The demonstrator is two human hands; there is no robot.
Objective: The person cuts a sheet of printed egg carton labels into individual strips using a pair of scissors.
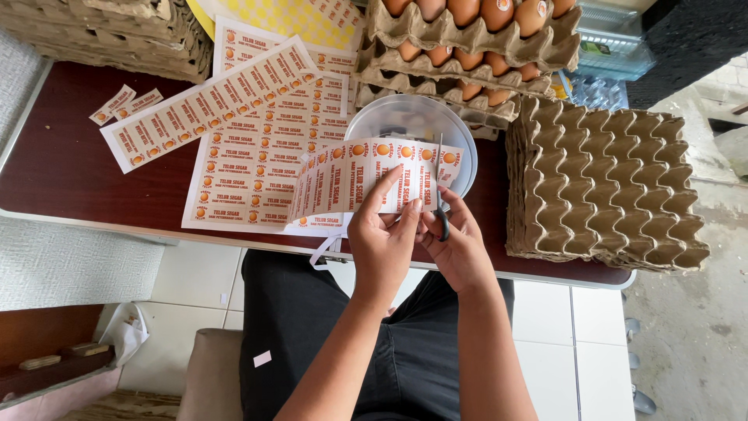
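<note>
Dark red-brown table (70, 168) carrying printed label sheets (241, 168), two loose label strips (125, 103), a clear plastic bowl (405, 121), stacked empty egg trays (604, 183), filled egg trays (467, 47) sitting behind.

A strip of white labels (374, 183) printed with orange circles is held up lengthwise above the table, its right end between the slim blades of black-handled scissors (439, 195), pointing upward.

My left hand (382, 234) holds a printed label strip (374, 181); my right hand (460, 245) works scissors (439, 195) through it above the worktop (70, 179).
</note>
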